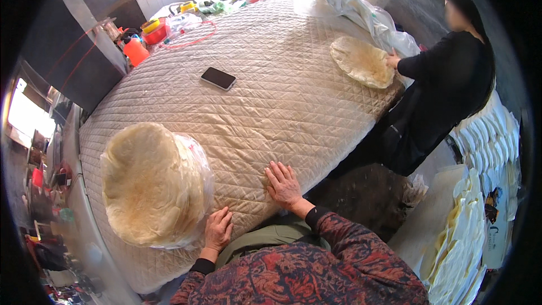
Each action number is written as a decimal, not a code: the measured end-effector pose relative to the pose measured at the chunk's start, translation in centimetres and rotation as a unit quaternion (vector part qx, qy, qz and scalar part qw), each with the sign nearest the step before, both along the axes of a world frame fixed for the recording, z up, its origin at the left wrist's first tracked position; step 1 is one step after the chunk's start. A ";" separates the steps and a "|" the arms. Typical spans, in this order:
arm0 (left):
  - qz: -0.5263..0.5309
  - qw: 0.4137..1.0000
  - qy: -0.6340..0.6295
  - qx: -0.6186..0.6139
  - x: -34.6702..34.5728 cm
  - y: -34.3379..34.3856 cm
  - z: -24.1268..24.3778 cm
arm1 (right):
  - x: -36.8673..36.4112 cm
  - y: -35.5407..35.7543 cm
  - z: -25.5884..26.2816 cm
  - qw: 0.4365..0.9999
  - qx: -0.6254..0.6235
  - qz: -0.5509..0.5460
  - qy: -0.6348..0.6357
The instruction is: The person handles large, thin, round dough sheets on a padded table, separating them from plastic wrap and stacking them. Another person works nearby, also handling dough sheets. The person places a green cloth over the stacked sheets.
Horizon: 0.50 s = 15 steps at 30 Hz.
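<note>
My right hand point(284, 187) lies palm down near the front edge of the quilted beige cover point(258, 123), its fingers spread. Closer to my body, my left hand point(219, 226) rests on the same cover, relaxed and holding nothing. Just left of it rises a tall stack of round, pale-yellow thin sheets point(144, 186), with clear plastic film around its side. The top sheet is wrinkled and sags in the middle. Farther off on the cover lies a phone point(218, 78) with a dark screen, out of reach of both hands.
A person in black point(444, 72) stands at the right, one hand on another round sheet point(364, 61). Behind it is crumpled plastic sheeting point(355, 12). Pale layered sheets point(457, 237) sit at lower right. A red basin point(156, 31) and an orange jug point(135, 51) stand far left.
</note>
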<state>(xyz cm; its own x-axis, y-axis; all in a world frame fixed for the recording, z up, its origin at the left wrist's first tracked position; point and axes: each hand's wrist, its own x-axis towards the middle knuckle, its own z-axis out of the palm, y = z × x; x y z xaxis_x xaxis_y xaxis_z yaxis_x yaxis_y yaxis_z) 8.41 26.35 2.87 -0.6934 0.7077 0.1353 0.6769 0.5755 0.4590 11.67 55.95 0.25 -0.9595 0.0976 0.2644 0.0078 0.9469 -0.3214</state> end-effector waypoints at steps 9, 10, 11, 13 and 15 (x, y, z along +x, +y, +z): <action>-0.082 0.980 0.126 -0.131 0.6 -2.0 -3.4 | 0.0 -0.1 -0.2 1.000 0.009 0.001 0.001; -0.081 0.978 0.137 -0.137 0.6 -2.3 -3.9 | -0.1 -0.1 -0.4 1.000 0.009 -0.002 0.011; -0.080 0.975 0.148 -0.142 0.5 -2.4 -4.2 | -0.1 -0.1 -0.4 1.000 0.005 -0.003 0.011; -0.085 0.976 0.154 -0.130 0.3 -2.5 -4.8 | -0.2 -0.1 -0.2 1.000 -0.004 -0.002 0.011; -0.088 0.978 0.152 -0.113 0.2 -2.5 -4.8 | -0.2 0.0 0.6 0.999 -0.038 -0.003 0.005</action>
<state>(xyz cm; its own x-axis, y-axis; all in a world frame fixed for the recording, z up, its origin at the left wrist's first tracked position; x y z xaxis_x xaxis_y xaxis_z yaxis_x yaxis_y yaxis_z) 8.59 23.87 -1.90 -0.5103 0.8481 0.1422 0.8599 0.5014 0.0955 11.50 55.99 0.82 -0.9564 0.1230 0.2648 0.0094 0.9195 -0.3929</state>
